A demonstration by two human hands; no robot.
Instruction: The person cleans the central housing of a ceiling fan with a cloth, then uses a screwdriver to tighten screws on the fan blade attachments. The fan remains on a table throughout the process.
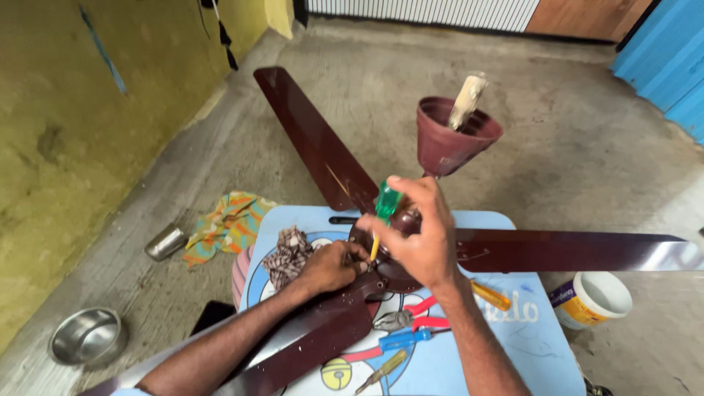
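Observation:
A dark maroon ceiling fan [400,271] lies on a small light-blue table [513,330], its three blades reaching far left, right and toward me. My right hand [422,235] grips a green-handled screwdriver [386,205], tip down at the fan's hub. My left hand [331,265] pinches something small against the hub where the near blade [308,345] joins; what it pinches is hidden. A maroon cup-shaped canopy [451,136] stands up on the fan's rod behind my hands.
Red-handled pliers [411,315], a blue-handled tool [400,339], a yellow-handled screwdriver [490,295] and a checked rag [290,253] lie on the table. On the concrete floor are a colourful cloth [227,224], a steel cup [165,242], a steel bowl [86,336] and a white tub [592,297].

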